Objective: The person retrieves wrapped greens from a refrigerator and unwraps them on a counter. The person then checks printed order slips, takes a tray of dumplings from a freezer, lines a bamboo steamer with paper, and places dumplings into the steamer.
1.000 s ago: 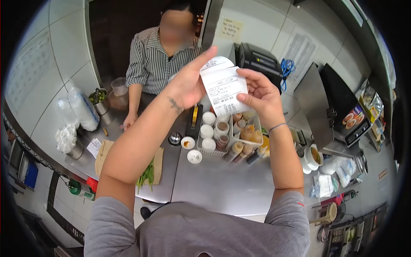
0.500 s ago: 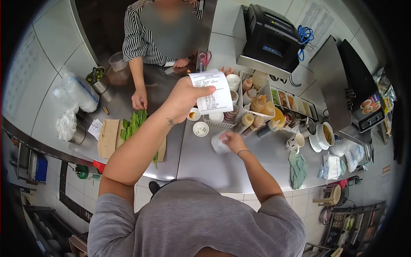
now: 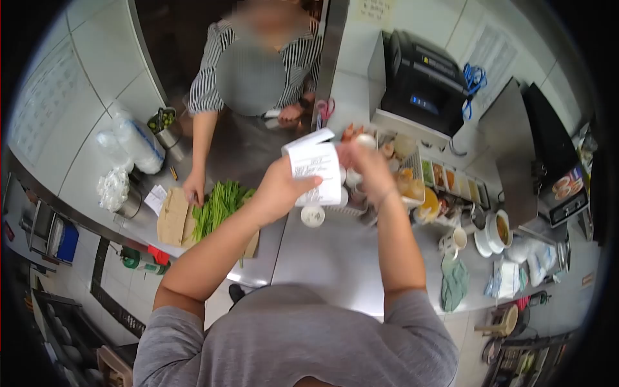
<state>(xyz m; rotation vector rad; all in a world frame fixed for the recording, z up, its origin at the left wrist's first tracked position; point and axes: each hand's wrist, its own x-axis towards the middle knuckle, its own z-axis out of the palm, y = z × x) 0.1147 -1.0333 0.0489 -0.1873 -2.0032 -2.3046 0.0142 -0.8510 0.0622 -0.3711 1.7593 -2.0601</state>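
My left hand (image 3: 282,193) pinches a printed paper receipt (image 3: 316,166), thumb across its front, above the steel counter. A second strip of white paper (image 3: 311,139) shows behind its upper edge. My right hand (image 3: 369,173) is raised beside the receipt's right edge, its fingers at or near the paper. Motion smears those fingers, so their grip is unclear. Below the receipt sits a small white dish (image 3: 313,217) with a speckled inside.
Across the counter a person's hand (image 3: 195,188) is at leafy greens (image 3: 222,208) on brown paper. A basket of sauce bottles (image 3: 410,184), a black printer (image 3: 425,84), a mug (image 3: 452,240) and a green cloth (image 3: 454,284) are to the right.
My right hand has risen from low over the counter, where it held a blurred white paper, to the receipt's edge. The receipt in my left hand sits lower. The other person's hand has reached the greens.
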